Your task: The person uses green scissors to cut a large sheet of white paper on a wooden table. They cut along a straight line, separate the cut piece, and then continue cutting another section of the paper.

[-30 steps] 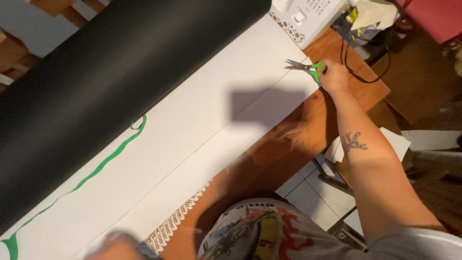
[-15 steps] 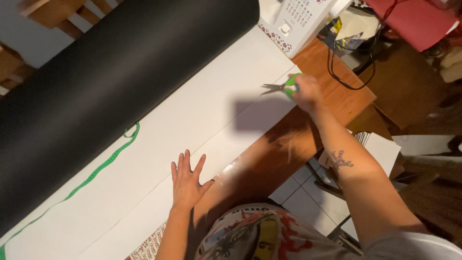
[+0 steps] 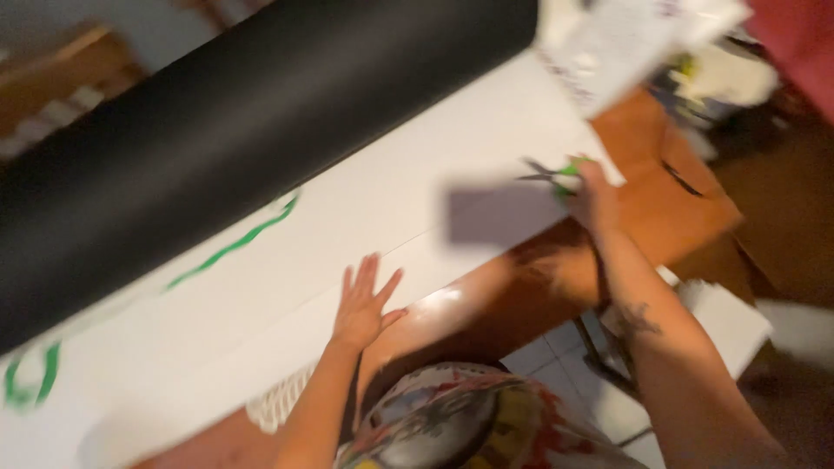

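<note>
While the view is motion-blurred, the left hand [image 3: 363, 304] lies flat with fingers spread, released, pressing the white sheet [image 3: 347, 234] onto the wooden counter [image 3: 660, 200]. Right hand [image 3: 592, 195] is clenched around green-handled scissors [image 3: 549, 174], blades over the sheet's right edge. Beyond the sheet sits a large black roll [image 3: 243, 130]; a green line [image 3: 234, 247] runs across the sheet.
</note>
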